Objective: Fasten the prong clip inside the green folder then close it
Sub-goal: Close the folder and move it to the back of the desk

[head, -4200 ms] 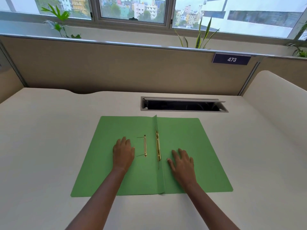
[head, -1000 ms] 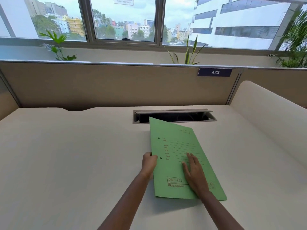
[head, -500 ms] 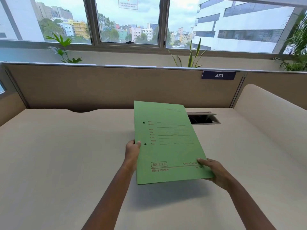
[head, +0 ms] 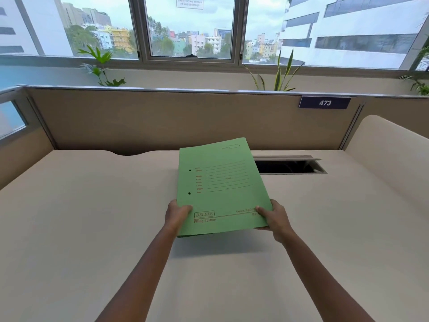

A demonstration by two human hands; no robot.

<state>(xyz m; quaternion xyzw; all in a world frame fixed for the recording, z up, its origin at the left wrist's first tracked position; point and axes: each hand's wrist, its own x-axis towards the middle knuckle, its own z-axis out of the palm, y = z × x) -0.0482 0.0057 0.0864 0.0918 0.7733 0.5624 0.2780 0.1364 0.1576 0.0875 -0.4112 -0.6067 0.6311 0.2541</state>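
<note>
I hold the closed green card folder [head: 220,184] clear of the cream worktop [head: 92,228]. My left hand [head: 177,213] pinches its 7 o'clock corner, my right hand [head: 272,217] its 5 o'clock corner. It appears light and flexible; grip both near corners to limit sag.

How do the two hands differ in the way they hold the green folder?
The left hand grips the folder at its left edge, near the punched holes; the right hand grips the lower right corner. The left thumb lies beside the "DELUXE" print, the right thumb over the print at the right. Both hold it above the desk.
</note>
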